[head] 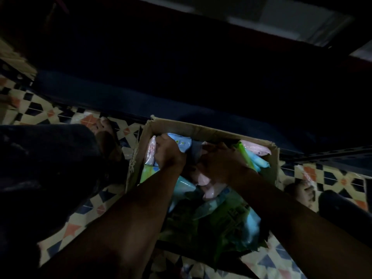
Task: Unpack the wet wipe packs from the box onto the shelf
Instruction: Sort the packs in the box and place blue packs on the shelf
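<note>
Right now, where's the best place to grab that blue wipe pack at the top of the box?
Probably its upper edge, coming from above. The blue pack stands on end against the cardboard box wall, wedged among other packs, so only its top shows. The left hand already grips it there, fingers curled over that edge.

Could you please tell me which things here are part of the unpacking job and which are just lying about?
Job:
box
blue pack, gripped by left hand
other packs in the box
right hand, among the packs
shelf, dark

Just there:
tiled floor
bare foot
</note>
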